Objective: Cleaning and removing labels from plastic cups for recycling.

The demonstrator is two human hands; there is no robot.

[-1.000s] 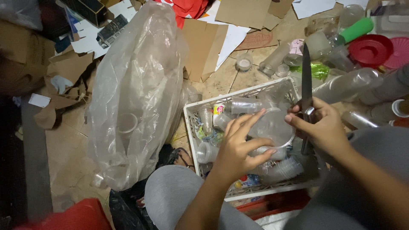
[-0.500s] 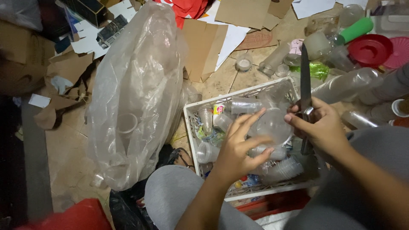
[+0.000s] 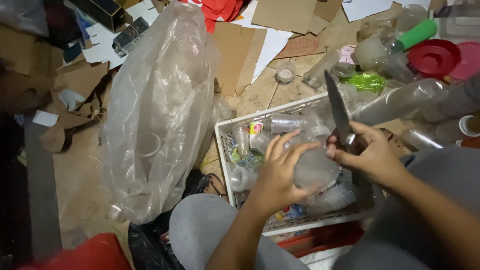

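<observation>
My left hand [image 3: 280, 172] grips a clear plastic cup [image 3: 315, 167] over a white plastic crate [image 3: 222, 150]. My right hand [image 3: 367, 155] is closed on the handle of a dark-bladed knife [image 3: 337, 107], blade pointing up and away, with the thumb against the cup. The crate holds several clear plastic cups and bottles. My grey-clad knees frame the crate's near side.
A large clear plastic bag [image 3: 160, 105], partly filled, lies left of the crate. Cardboard pieces [image 3: 240, 55] and paper cover the floor beyond. Clear bottles, a green-capped bottle [image 3: 415, 35] and red lids [image 3: 432, 55] sit at the upper right. A red object [image 3: 80, 252] lies at lower left.
The knife blade has tilted slightly leftward. Both hands stay on the cup over the crate, almost unmoved.
</observation>
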